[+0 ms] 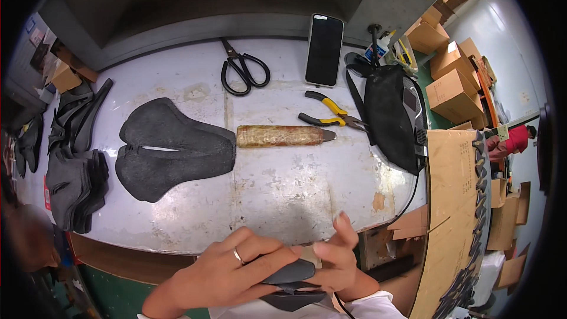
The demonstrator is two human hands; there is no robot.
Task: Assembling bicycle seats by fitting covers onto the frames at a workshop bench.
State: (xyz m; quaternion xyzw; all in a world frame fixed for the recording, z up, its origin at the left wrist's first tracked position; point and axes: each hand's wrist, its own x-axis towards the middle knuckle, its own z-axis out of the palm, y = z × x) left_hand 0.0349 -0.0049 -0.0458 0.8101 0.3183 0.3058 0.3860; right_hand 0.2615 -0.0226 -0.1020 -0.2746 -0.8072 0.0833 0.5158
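One dark grey saddle-shaped pad (171,147) lies flat on the pale worktop (283,189), with a stack of similar dark pads (74,189) at the worktop's left edge; how many are in the stack cannot be told. Beyond it lie one pair of black scissors (243,71), one black phone (324,49), one pair of yellow-handled pliers (329,114) and one brown wrapped roll (283,136) just right of the saddle-shaped pad. A black bag (387,118) sits at the right end.

Both hands meet at the near edge of the worktop, low in view. The left hand (230,272), wearing one ring, comes in from the lower left, its fingers curled over a small dark grey piece (292,274). The right hand (339,257) faces it, fingers pressed together on the same piece, the index finger raised upright. The piece is held between both hands, just off the worktop's front edge.
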